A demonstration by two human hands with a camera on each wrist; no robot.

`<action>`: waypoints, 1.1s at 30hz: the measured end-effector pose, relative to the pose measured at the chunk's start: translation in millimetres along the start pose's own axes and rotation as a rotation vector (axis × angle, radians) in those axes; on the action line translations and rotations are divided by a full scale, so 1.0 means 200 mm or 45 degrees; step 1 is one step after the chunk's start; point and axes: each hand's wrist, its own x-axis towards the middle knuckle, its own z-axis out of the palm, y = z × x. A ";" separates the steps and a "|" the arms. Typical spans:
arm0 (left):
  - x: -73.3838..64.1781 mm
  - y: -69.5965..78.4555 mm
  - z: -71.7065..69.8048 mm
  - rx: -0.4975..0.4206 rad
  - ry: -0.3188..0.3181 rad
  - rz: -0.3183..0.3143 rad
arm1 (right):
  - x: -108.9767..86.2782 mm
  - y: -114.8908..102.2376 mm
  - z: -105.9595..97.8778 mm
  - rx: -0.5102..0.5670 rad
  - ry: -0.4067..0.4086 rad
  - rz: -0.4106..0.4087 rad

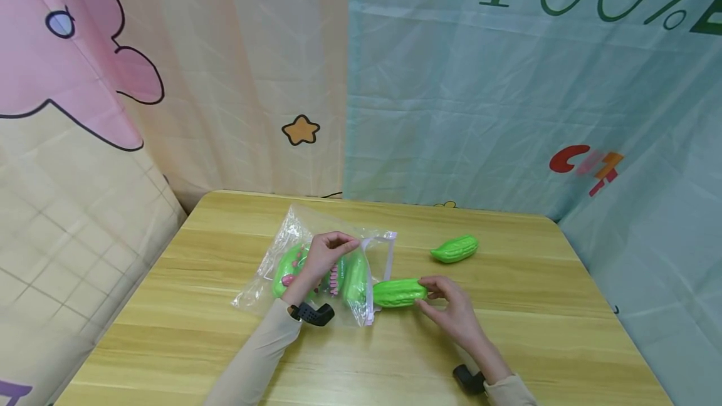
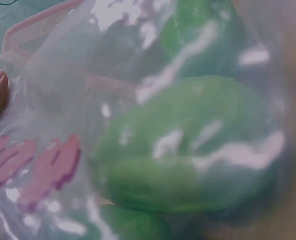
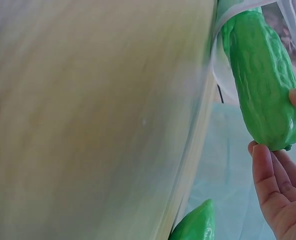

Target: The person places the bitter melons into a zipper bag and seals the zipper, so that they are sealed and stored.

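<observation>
In the head view my right hand [image 1: 454, 312] grips the near end of a bumpy green bitter melon [image 1: 399, 293]. The melon's far end is at the mouth of a clear plastic zip bag [image 1: 293, 225] with a pale zip strip. My left hand [image 1: 327, 255] pinches the upper side of the bag beside its opening. Inside the bag, green melon shapes [image 1: 356, 277] show through the film, along with pink printing. From the right wrist, thumb and fingers [image 3: 268, 172] hold the bitter melon [image 3: 268, 80] by its end. Glare blurs the bag's contents in the left wrist view.
Another bitter melon [image 1: 455, 249] lies on the wooden table [image 1: 507, 343], behind and right of my right hand. Printed curtains [image 1: 440, 111] hang along the table's back and sides. Each wrist wears a black camera mount [image 1: 469, 381].
</observation>
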 end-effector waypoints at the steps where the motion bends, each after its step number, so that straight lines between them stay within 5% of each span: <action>1: 0.00 0.00 0.00 0.000 0.001 -0.002 | 0.00 0.00 0.00 -0.003 0.001 -0.002; 22: -0.01 0.02 0.00 -0.012 -0.021 -0.076 | 0.02 -0.02 0.03 0.001 -0.023 -0.050; 25: -0.03 0.09 0.01 -0.013 -0.028 -0.073 | 0.02 -0.03 0.04 -0.003 -0.024 -0.050; 33: -0.01 0.02 0.01 -0.008 0.011 -0.055 | 0.02 -0.05 0.04 0.005 -0.053 -0.023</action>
